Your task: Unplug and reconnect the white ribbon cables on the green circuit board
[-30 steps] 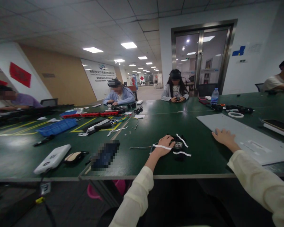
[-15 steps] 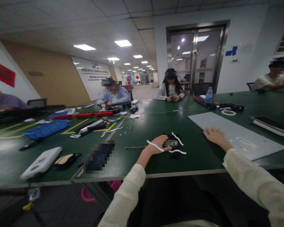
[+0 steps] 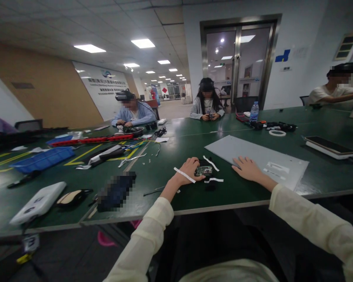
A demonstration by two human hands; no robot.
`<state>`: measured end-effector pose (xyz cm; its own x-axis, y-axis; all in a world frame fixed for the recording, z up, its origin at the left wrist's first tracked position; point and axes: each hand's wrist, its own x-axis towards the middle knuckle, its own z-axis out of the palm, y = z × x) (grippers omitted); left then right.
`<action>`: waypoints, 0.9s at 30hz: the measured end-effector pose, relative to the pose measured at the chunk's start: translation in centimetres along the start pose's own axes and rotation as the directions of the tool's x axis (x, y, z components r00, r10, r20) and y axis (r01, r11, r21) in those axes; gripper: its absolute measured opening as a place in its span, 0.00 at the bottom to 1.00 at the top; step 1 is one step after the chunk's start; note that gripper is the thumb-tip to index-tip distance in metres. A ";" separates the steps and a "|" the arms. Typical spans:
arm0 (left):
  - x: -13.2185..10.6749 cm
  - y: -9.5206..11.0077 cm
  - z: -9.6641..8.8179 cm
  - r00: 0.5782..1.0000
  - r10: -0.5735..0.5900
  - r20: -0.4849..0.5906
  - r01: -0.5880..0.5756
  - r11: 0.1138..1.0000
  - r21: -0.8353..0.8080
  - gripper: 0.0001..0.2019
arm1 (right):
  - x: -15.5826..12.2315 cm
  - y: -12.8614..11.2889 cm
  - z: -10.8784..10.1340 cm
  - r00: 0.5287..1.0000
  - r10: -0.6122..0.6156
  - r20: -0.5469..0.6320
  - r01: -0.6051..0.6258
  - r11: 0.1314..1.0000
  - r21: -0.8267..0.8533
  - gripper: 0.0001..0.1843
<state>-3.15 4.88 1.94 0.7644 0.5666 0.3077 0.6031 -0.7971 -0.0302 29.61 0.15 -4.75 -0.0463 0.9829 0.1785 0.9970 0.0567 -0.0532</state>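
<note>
My left hand (image 3: 188,169) rests on the green table (image 3: 247,190), fingers curled round the left side of a small black device with a green circuit board (image 3: 203,170). A white strip (image 3: 184,175) lies across that hand's wrist, and two more white strips (image 3: 211,163) lie beside the device. My right hand (image 3: 247,167) lies flat, fingers spread, on the near corner of a grey sheet (image 3: 270,156), a little right of the device. Both sleeves are cream.
A blurred dark phone (image 3: 116,190), a white box (image 3: 38,203) and a blue tray (image 3: 42,159) lie to the left. A water bottle (image 3: 254,111), tape roll (image 3: 277,132) and flat tablet (image 3: 329,147) lie farther right. Other people sit around the table's far sides.
The camera view has swung right and both hands sit closer together; my right hand moved left along the grey sheet toward the device. My left hand stays on the device.
</note>
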 end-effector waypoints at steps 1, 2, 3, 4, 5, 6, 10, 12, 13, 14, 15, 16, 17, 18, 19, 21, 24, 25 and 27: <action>-0.2 -0.2 -0.3 0.999 -0.007 -0.035 0.007 1.000 -0.007 0.23 | -0.2 -0.5 -0.1 1.000 -0.031 -0.002 0.031 0.999 0.013 0.36; -0.3 -0.5 -0.6 0.998 -0.017 -0.066 0.016 1.000 -0.014 0.23 | -0.5 -0.9 -0.2 0.998 -0.060 -0.006 0.060 0.998 0.029 0.37; -0.5 -0.9 -0.9 0.995 -0.028 -0.091 0.026 0.999 -0.023 0.22 | -0.7 -1.3 -0.3 0.996 -0.088 -0.008 0.088 0.995 0.046 0.38; -0.6 -1.2 -1.2 0.994 -0.041 -0.106 0.038 0.999 -0.031 0.21 | -0.9 -1.7 -0.3 0.993 -0.117 -0.007 0.117 0.991 0.066 0.38; -0.6 -1.6 -1.6 0.992 -0.055 -0.115 0.051 0.998 -0.038 0.21 | -1.1 -2.0 -0.3 0.989 -0.146 -0.004 0.146 0.986 0.086 0.39; -0.7 -2.0 -1.9 0.990 -0.069 -0.119 0.064 0.997 -0.046 0.20 | -1.3 -2.4 -0.4 0.985 -0.174 -0.002 0.173 0.979 0.104 0.39; -0.7 -3.0 -3.1 0.986 -0.083 -0.143 0.078 0.996 -0.046 0.19 | -2.1 -4.1 -1.1 0.958 -0.286 -0.003 0.283 0.946 0.157 0.40; -0.6 -3.3 -3.6 0.984 -0.073 -0.163 0.069 0.997 -0.028 0.19 | -2.6 -4.9 -1.7 0.933 -0.361 -0.008 0.356 0.917 0.181 0.39; -0.5 -3.3 -3.7 0.983 -0.065 -0.169 0.063 0.998 -0.019 0.19 | -2.8 -5.3 -2.0 0.916 -0.401 -0.012 0.395 0.898 0.194 0.38; -0.4 -3.3 -3.9 0.983 -0.057 -0.174 0.056 0.998 -0.011 0.19 | -3.1 -5.7 -2.4 0.898 -0.440 -0.017 0.433 0.877 0.206 0.38; -0.2 -3.2 -4.1 0.983 -0.047 -0.177 0.047 0.999 -0.004 0.20 | -3.3 -6.0 -2.6 0.879 -0.476 -0.026 0.470 0.855 0.219 0.37; 0.0 -3.1 -4.2 0.983 -0.037 -0.179 0.038 0.999 0.001 0.20 | -3.6 -6.3 -2.9 0.860 -0.509 -0.036 0.503 0.833 0.233 0.36; 0.2 -3.0 -4.3 0.983 -0.028 -0.180 0.029 1.000 0.004 0.20 | -3.8 -6.6 -3.1 0.841 -0.540 -0.044 0.533 0.809 0.247 0.36; 0.4 -2.8 -4.5 0.984 -0.020 -0.180 0.022 1.000 0.005 0.20 | -4.1 -6.9 -3.4 0.820 -0.571 -0.050 0.562 0.784 0.263 0.35; 0.6 -2.5 -4.6 0.984 -0.013 -0.179 0.014 1.000 0.003 0.20 | -4.3 -7.1 -3.6 0.797 -0.601 -0.054 0.590 0.758 0.278 0.34; 1.0 -2.1 -4.9 0.984 0.007 -0.177 -0.007 1.000 -0.001 0.20 | -4.8 -7.5 -4.0 0.749 -0.660 -0.061 0.643 0.701 0.310 0.33; 1.2 -1.4 -5.2 0.983 0.040 -0.178 -0.039 0.999 0.005 0.20 | -5.3 -7.9 -4.6 0.680 -0.728 -0.082 0.704 0.618 0.349 0.31; 1.2 -1.3 -5.2 0.983 0.044 -0.179 -0.043 0.999 0.008 0.20 | -5.5 -8.0 -4.8 0.664 -0.742 -0.088 0.716 0.598 0.362 0.31; 1.4 -1.0 -5.1 0.982 0.038 -0.187 -0.037 0.999 0.009 0.21 | -5.8 -8.3 -5.0 0.650 -0.753 -0.101 0.722 0.570 0.392 0.30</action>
<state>-3.90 5.39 7.27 0.7306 0.4868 0.4788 0.5763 -0.8157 -0.0501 21.93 -6.84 -0.44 -0.7750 0.5782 0.2552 0.5106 0.8107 -0.2864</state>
